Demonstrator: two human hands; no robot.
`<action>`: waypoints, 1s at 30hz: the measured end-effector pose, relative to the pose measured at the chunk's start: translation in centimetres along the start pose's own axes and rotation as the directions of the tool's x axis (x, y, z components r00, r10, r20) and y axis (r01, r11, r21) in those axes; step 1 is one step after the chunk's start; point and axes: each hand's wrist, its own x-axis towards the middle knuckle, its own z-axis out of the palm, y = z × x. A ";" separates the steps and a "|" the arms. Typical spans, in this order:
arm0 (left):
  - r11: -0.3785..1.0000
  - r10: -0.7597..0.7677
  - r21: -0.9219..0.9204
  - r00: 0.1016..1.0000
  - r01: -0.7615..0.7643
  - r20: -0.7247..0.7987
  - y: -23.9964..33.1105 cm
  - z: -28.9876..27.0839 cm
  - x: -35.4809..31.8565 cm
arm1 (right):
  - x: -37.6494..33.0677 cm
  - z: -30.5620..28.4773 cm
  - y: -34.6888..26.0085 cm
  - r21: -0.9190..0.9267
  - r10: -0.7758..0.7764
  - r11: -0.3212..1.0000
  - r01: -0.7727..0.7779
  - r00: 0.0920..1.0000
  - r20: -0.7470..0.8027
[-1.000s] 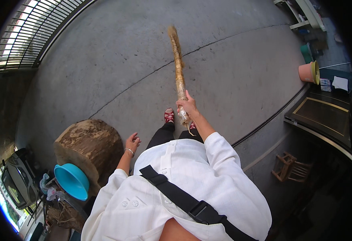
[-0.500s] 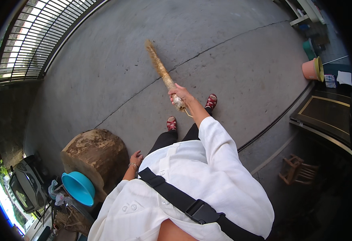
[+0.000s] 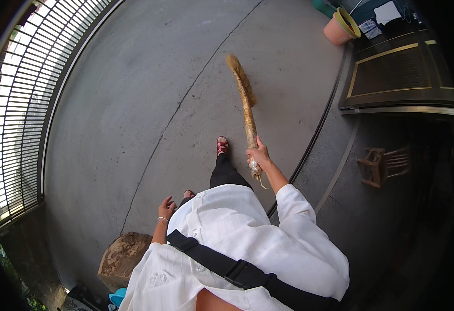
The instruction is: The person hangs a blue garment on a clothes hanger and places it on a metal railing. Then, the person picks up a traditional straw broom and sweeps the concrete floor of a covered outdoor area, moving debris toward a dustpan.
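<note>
In my right hand (image 3: 260, 157) is a straw broom (image 3: 248, 115), gripped near the wrapped end of its handle. A loose cord dangles from that end, just below my fist. The bristle head points away from me, over the grey concrete floor (image 3: 149, 83); whether it touches the floor I cannot tell. My left hand (image 3: 167, 208) hangs beside my left hip, its fingers loosely apart and holding nothing. Red sandals are on my feet, one foot set ahead of the other.
A barred gate (image 3: 17, 103) curves along the left. Behind my left arm stands a cut log (image 3: 125, 259), with a blue basin (image 3: 118, 297) beside it. To the right are a pink bucket (image 3: 338, 30), a dark door panel (image 3: 393, 72), a floor track and a small wooden chair (image 3: 377, 167).
I have stepped forward and turned to the right. The broom has swung to the right of my feet, still in my right hand. Log and basin have slipped toward the lower edge.
</note>
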 end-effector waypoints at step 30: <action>0.929 0.050 0.355 0.988 -0.100 0.147 26.8 8.8 15.2 | 16.8 -11.1 -15.3 0.203 0.017 0.978 0.047 0.953 -0.304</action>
